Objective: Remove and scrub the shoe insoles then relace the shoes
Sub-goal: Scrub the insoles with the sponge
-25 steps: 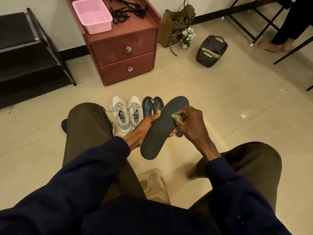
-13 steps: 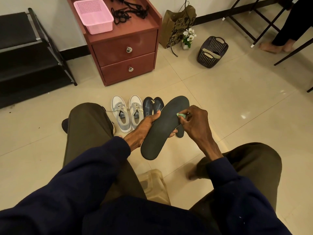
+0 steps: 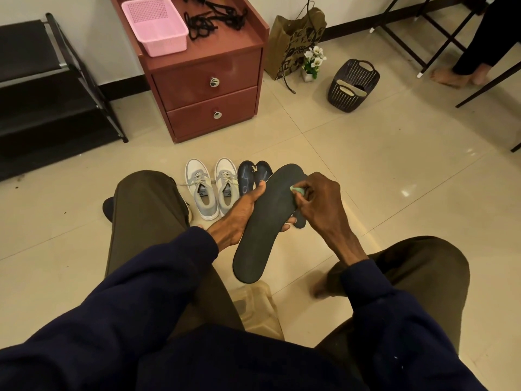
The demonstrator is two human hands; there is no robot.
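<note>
My left hand [image 3: 238,218] holds a long black insole [image 3: 266,221] from beneath, thumb along its left edge, toe end pointing away. My right hand [image 3: 320,204] pinches a small pale green scrubber [image 3: 297,189] against the insole's upper right part. A second dark insole [image 3: 301,221] peeks out behind the first. On the floor beyond stand a pair of grey-white laced sneakers [image 3: 211,187] and a pair of dark blue shoes [image 3: 253,174]. Black laces [image 3: 210,19] lie in a tangle on the red cabinet top.
A red two-drawer cabinet [image 3: 208,88] carries a pink basket [image 3: 155,24]. A black shoe rack [image 3: 42,94] stands left. A paper bag [image 3: 293,38], a small flower pot [image 3: 313,62] and a dark basket [image 3: 352,86] sit on the floor right. Another person's bare feet [image 3: 451,76] are far right.
My right hand with the scrubber has slid up the insole toward its toe end. The left hand keeps the insole nearly still.
</note>
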